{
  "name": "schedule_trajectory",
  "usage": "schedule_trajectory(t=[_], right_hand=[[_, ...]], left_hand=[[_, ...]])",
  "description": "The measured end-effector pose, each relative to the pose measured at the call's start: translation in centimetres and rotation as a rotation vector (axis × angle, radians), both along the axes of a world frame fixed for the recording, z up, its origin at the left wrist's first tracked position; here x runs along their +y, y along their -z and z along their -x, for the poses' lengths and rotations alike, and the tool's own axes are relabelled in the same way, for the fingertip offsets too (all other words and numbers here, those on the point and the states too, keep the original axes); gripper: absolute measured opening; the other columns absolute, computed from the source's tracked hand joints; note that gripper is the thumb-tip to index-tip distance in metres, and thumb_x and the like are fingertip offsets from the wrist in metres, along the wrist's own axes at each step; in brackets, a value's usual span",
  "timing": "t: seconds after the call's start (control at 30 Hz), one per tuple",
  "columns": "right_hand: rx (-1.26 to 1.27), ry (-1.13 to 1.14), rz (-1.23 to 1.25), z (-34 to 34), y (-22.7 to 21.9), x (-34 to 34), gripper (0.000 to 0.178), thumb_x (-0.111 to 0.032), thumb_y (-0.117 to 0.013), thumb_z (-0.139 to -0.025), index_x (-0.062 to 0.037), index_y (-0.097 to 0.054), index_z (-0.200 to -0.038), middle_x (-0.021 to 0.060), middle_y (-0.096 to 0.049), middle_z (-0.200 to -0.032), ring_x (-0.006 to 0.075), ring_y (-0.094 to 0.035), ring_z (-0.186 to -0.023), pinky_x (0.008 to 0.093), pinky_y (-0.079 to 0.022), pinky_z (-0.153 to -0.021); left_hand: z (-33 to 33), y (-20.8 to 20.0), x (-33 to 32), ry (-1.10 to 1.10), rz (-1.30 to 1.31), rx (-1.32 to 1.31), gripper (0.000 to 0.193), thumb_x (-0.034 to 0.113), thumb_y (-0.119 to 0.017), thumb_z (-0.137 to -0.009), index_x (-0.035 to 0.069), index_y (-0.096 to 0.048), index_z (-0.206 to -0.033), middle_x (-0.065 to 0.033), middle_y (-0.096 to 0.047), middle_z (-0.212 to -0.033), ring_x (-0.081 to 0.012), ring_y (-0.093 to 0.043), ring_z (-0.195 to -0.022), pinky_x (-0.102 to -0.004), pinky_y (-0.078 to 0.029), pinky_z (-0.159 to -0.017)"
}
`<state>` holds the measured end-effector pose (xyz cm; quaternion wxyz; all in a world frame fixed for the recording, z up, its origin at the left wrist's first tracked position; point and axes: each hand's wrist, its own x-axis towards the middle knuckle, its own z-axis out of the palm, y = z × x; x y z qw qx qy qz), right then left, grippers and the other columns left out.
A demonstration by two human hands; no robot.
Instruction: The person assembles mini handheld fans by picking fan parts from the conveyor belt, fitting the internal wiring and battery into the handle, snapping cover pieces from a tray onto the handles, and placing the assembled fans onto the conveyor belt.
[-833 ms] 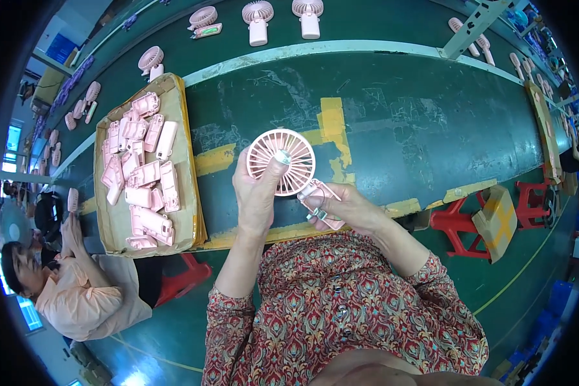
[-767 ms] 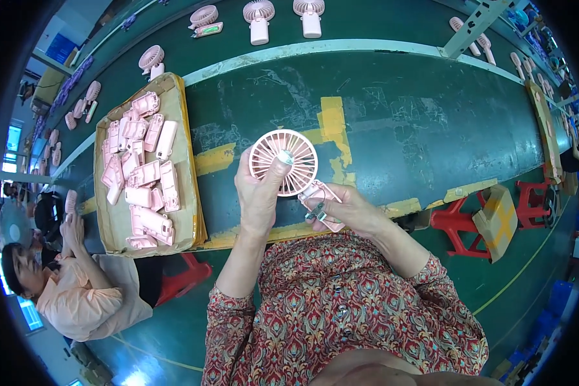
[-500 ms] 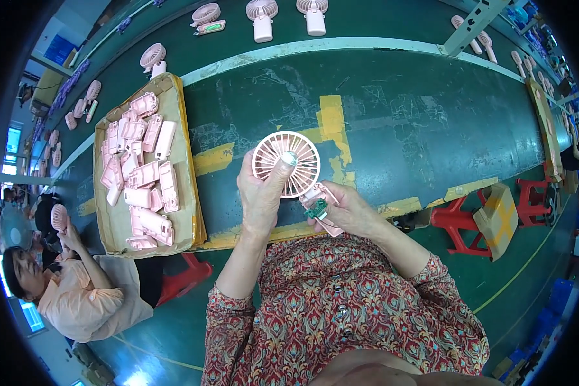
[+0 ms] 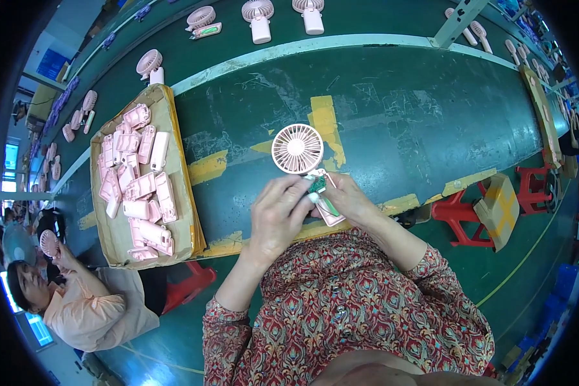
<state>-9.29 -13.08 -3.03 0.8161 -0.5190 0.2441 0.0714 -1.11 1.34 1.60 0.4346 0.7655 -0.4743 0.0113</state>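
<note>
A pink handheld fan (image 4: 297, 148) with a round slatted head is in front of me, its handle toward my body and open. Inside the handle show a small green circuit board (image 4: 316, 185) and a green battery-like cell (image 4: 329, 207). My right hand (image 4: 350, 201) is closed round the right side of the handle. The fingertips of my left hand (image 4: 275, 215) pinch at the left edge of the circuit board, thumb below and fingers above; they partly cover the handle.
At left a cardboard tray (image 4: 185, 193) holds many pink handle shells (image 4: 138, 185). Finished-looking fans (image 4: 259, 22) stand beyond a pale rail (image 4: 302, 44). A co-worker (image 4: 87, 299) sits at left holding a fan. Red stools (image 4: 453, 219) and a taped carton (image 4: 497, 212) are at right.
My left hand has left the fan head and come down to the circuit board. The fan head has turned to face up more fully, and the green cell now shows.
</note>
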Motion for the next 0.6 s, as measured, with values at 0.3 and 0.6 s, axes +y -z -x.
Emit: schedule_trajectory(t=[0.3, 0.6], right_hand=[[-0.017, -0.035, -0.024, 0.2, -0.1, -0.1, 0.025, -0.021, -0.044, -0.096, 0.0021, -0.049, -0.105, 0.0111, -0.060, -0.089, 0.0169, -0.065, -0.069, 0.0255, -0.056, -0.057], [-0.047, 0.084, -0.300, 0.7, -0.6, -0.7, 0.039, -0.033, -0.042, -0.097, 0.0032, -0.049, -0.110, 0.0149, -0.061, -0.098, 0.0224, -0.066, -0.078, 0.0291, -0.057, -0.067]], left_hand=[[0.2, 0.7, -0.6, 0.002, -0.118, 0.474, 0.027, 0.005, -0.065, -0.077, -0.001, -0.060, -0.103, -0.0170, -0.061, -0.095, -0.0314, -0.063, -0.078, -0.0364, -0.051, -0.068], [0.1, 0.8, 0.1, -0.119, -0.170, 0.496, 0.014, 0.001, -0.061, -0.082, -0.006, -0.064, -0.093, -0.0137, -0.067, -0.076, -0.0169, -0.066, -0.068, -0.0258, -0.052, -0.063]])
